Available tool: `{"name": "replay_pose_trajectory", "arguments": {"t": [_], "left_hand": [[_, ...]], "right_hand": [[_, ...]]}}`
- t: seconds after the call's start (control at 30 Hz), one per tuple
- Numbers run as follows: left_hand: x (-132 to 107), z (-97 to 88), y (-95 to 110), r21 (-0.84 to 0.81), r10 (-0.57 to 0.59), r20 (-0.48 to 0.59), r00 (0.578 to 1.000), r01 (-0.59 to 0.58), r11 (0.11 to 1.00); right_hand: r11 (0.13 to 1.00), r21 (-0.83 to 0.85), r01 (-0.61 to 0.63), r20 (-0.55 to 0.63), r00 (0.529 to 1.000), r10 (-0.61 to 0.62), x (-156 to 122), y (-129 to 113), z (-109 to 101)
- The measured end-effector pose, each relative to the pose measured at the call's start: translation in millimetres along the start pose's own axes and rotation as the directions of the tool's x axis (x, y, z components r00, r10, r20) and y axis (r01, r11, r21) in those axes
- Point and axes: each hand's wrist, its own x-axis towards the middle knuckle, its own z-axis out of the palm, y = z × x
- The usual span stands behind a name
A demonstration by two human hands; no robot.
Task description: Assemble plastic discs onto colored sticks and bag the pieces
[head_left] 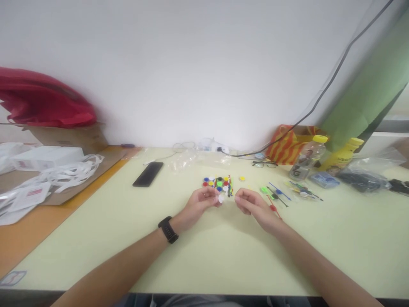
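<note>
My left hand point(203, 202), with a black watch on its wrist, pinches a small white disc point(220, 198) between thumb and fingertips. To its right, my right hand point(252, 204) has its thumb and fingers pressed together; whether something tiny is between them I cannot make out. Just beyond both hands lies a group of coloured round discs point(219, 183) in rows, with thin coloured sticks point(230, 186) along its right side. A yellow disc point(242, 178) lies apart. Right of my right hand are loose stick pieces with round parts in green point(264, 190), blue and red point(273, 208).
A black phone point(148, 174) lies at the left. Glasses point(265, 163), a striped bag point(283, 147), a clear bottle point(307, 158) and a yellow bottle point(341, 157) stand at the back right. A bagged bundle of sticks point(305, 190) lies before them. White straps point(79, 168) cover cardboard at far left.
</note>
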Motion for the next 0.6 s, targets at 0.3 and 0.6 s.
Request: {"name": "replay_pose_trajectory", "arguments": {"t": [0.3,0.6], "left_hand": [[-0.2,0.7,3.9,-0.105,-0.066,-0.003,0.998,0.065,0.992],[0.1,-0.8,1.5,-0.079,-0.075,-0.004,0.997,0.075,0.994]], "right_hand": [[0.998,-0.019,0.055,-0.154,0.986,-0.057,-0.7,-9.9,0.3],[0.994,-0.049,0.100,-0.118,0.987,-0.105,-1.6,-8.9,2.8]]}}
